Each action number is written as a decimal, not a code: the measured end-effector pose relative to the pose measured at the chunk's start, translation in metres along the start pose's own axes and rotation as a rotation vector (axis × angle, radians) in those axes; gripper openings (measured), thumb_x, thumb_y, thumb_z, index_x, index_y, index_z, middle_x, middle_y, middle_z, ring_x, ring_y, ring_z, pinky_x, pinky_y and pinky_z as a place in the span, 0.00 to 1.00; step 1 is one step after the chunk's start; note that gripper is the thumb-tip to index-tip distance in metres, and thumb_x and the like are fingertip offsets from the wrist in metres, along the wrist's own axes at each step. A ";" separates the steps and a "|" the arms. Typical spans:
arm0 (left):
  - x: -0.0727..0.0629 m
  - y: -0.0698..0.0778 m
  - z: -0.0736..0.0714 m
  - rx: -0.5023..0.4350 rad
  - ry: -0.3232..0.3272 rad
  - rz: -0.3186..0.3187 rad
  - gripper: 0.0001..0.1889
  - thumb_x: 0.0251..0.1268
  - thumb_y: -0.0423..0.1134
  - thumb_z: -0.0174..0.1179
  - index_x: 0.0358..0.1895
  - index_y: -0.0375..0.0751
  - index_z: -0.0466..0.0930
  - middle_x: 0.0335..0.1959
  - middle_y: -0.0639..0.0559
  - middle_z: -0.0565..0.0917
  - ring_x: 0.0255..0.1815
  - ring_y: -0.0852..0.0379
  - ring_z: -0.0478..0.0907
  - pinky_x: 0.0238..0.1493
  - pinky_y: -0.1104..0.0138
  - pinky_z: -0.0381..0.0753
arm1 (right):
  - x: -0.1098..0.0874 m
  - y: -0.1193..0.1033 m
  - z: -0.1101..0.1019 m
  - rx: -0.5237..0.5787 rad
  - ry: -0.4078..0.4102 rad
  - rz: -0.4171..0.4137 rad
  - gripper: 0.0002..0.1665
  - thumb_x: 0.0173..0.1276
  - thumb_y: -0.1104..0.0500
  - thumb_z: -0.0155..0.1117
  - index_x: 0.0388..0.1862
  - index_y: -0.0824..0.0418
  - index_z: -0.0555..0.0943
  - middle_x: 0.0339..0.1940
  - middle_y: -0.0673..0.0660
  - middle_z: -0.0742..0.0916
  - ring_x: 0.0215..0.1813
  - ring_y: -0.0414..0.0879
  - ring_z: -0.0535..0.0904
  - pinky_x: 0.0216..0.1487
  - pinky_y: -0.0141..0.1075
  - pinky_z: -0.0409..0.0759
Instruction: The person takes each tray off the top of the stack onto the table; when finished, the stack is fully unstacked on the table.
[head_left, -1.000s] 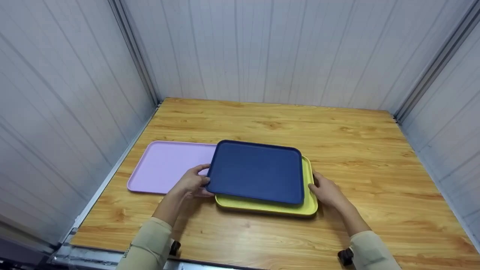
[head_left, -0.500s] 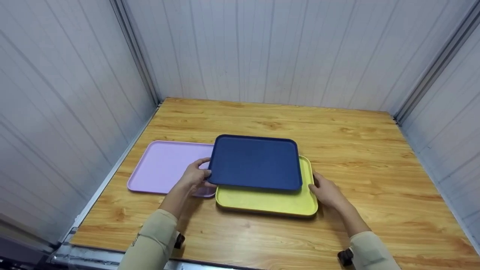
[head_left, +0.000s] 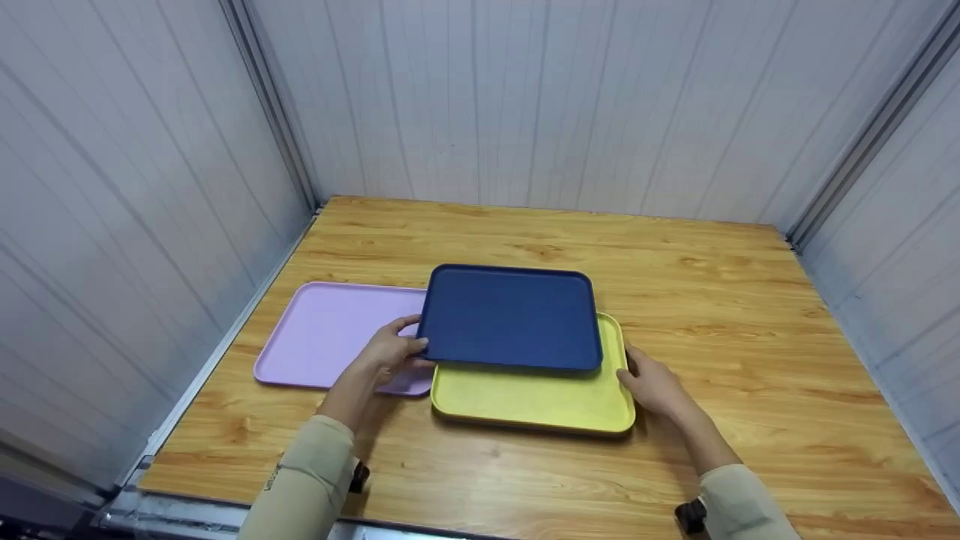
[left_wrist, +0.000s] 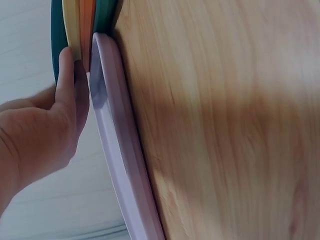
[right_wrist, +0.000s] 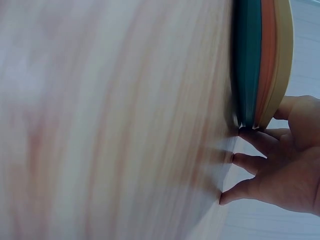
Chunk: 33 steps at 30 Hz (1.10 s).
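Observation:
My left hand (head_left: 386, 352) grips the left edge of a navy tray (head_left: 514, 319), thumb on top near its front left corner. The navy tray is raised, tilted, and overlaps the back of a yellow tray (head_left: 532, 397). In the right wrist view an orange tray (right_wrist: 267, 50) and a teal tray (right_wrist: 247, 60) lie stacked beneath the yellow one. My right hand (head_left: 654, 381) holds the stack at its right side, thumb at the yellow rim, index fingertip low against the stack and the other fingertips spread on the table. A lilac tray (head_left: 337, 330) lies flat to the left.
The wood-grain table (head_left: 525, 232) extends behind, in front of and to the right of the trays. Pale panelled walls (head_left: 480, 105) close it in at the back and both sides. A metal rail (head_left: 180, 517) runs along the front edge.
The navy tray has moved up and back with my left hand, baring more of the yellow tray's front. My right hand, the stack beneath and the lilac tray stay in place.

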<state>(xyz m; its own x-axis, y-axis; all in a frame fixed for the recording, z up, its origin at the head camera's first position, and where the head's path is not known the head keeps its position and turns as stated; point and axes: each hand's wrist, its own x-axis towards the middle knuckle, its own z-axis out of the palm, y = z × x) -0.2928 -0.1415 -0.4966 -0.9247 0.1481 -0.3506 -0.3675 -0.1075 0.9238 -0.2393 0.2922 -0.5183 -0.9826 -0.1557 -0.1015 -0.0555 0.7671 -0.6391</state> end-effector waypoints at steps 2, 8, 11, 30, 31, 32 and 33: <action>-0.001 0.001 -0.002 -0.009 -0.042 -0.008 0.37 0.69 0.17 0.51 0.79 0.34 0.52 0.54 0.27 0.78 0.41 0.46 0.86 0.53 0.52 0.82 | 0.000 0.000 0.000 -0.006 0.004 0.005 0.36 0.78 0.59 0.50 0.78 0.74 0.55 0.71 0.76 0.70 0.71 0.71 0.66 0.68 0.62 0.65; 0.000 -0.002 -0.001 -0.053 -0.034 0.003 0.37 0.69 0.16 0.51 0.80 0.34 0.53 0.54 0.29 0.78 0.40 0.49 0.86 0.49 0.57 0.84 | -0.001 0.000 0.000 -0.012 0.018 0.009 0.36 0.78 0.59 0.51 0.78 0.73 0.56 0.70 0.77 0.71 0.70 0.71 0.67 0.68 0.62 0.65; 0.002 -0.005 0.002 -0.108 0.006 0.015 0.35 0.70 0.17 0.50 0.79 0.34 0.55 0.52 0.31 0.78 0.39 0.50 0.85 0.44 0.60 0.86 | -0.001 0.001 0.000 -0.017 0.023 0.007 0.36 0.78 0.59 0.51 0.78 0.72 0.57 0.70 0.77 0.71 0.70 0.71 0.66 0.69 0.62 0.64; 0.025 -0.001 0.015 -0.186 0.191 0.042 0.29 0.70 0.21 0.55 0.74 0.30 0.65 0.53 0.28 0.79 0.33 0.56 0.85 0.40 0.65 0.86 | -0.001 0.001 0.001 -0.015 0.016 0.014 0.36 0.78 0.58 0.50 0.78 0.73 0.56 0.71 0.76 0.70 0.71 0.71 0.66 0.70 0.62 0.63; 0.026 0.000 0.016 -0.180 0.196 0.044 0.29 0.70 0.21 0.55 0.74 0.30 0.65 0.54 0.28 0.79 0.33 0.56 0.85 0.39 0.66 0.86 | -0.001 0.001 0.001 -0.013 0.014 0.014 0.36 0.78 0.58 0.50 0.78 0.73 0.56 0.71 0.76 0.70 0.71 0.71 0.65 0.70 0.62 0.63; 0.027 0.000 0.017 -0.176 0.201 0.043 0.28 0.70 0.21 0.55 0.73 0.30 0.66 0.55 0.27 0.79 0.33 0.56 0.85 0.39 0.66 0.86 | -0.001 0.001 0.002 -0.009 0.014 0.013 0.36 0.78 0.59 0.50 0.78 0.73 0.56 0.71 0.76 0.70 0.71 0.70 0.66 0.70 0.61 0.63; 0.028 0.001 0.017 -0.171 0.206 0.042 0.28 0.70 0.22 0.56 0.73 0.30 0.66 0.56 0.27 0.79 0.33 0.56 0.85 0.39 0.66 0.86 | -0.001 0.000 0.002 -0.008 0.014 0.013 0.36 0.79 0.58 0.50 0.78 0.73 0.56 0.71 0.76 0.70 0.71 0.70 0.66 0.70 0.61 0.63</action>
<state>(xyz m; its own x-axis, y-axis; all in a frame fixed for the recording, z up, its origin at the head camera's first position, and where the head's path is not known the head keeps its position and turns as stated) -0.3178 -0.1206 -0.5030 -0.9338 -0.0614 -0.3526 -0.3236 -0.2760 0.9051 -0.2379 0.2917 -0.5198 -0.9856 -0.1372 -0.0994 -0.0440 0.7738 -0.6319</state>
